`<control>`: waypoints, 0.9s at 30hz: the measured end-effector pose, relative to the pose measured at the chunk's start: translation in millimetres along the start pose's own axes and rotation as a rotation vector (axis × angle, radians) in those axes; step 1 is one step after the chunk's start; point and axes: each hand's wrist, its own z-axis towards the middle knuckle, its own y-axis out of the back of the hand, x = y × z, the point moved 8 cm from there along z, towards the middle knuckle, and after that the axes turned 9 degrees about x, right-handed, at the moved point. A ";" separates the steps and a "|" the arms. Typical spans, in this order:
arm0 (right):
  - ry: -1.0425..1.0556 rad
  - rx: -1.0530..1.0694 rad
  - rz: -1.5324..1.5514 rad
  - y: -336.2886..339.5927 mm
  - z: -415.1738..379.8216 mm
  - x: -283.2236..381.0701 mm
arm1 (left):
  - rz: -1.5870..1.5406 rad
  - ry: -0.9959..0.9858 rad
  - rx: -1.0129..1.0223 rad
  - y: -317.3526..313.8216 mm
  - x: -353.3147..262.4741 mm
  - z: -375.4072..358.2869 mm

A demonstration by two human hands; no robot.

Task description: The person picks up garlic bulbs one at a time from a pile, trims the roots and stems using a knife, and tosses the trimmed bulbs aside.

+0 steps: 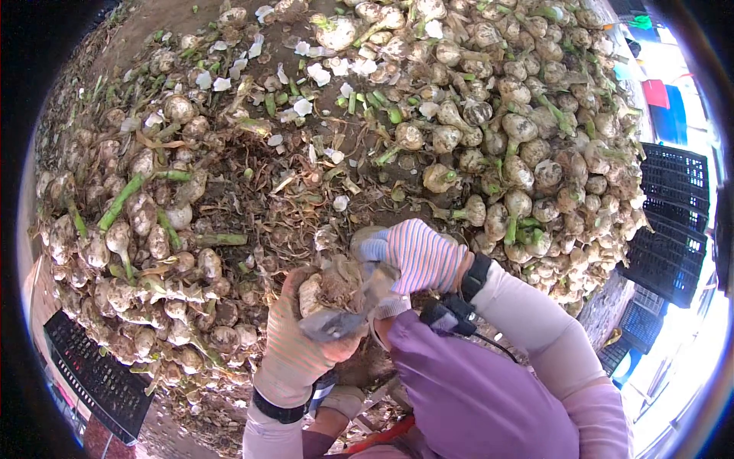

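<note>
My left hand [294, 348], in a striped glove, is closed around a dirty garlic bulb [310, 295] with dry roots facing up. My right hand [424, 256], also in a striped glove, is wrapped round a metal cutting tool [334, 325]. The tool's grey blade lies across the front of the bulb, close to my left fingers. Motion blurs the tool and the roots, so whether the blade touches the bulb cannot be made out.
Garlic bulbs [520, 130] are heaped on the right, and more bulbs [145, 214] lie on the left. Dry roots and leaf scraps [267, 199] cover the ground between. Black crates stand at the far right [673, 222] and lower left [99, 375].
</note>
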 end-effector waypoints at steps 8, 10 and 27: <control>-0.293 -0.012 -0.099 11.8 -11.7 -58.1 | -0.293 -0.134 0.256 -2.5 -45.2 -34.1; -0.168 -0.212 -0.002 23.7 -24.4 -47.8 | -0.122 -0.121 -0.011 21.3 -43.6 -28.3; -0.027 -0.036 -0.083 2.1 0.7 -18.5 | 0.319 -0.189 -0.152 14.0 -52.7 -8.9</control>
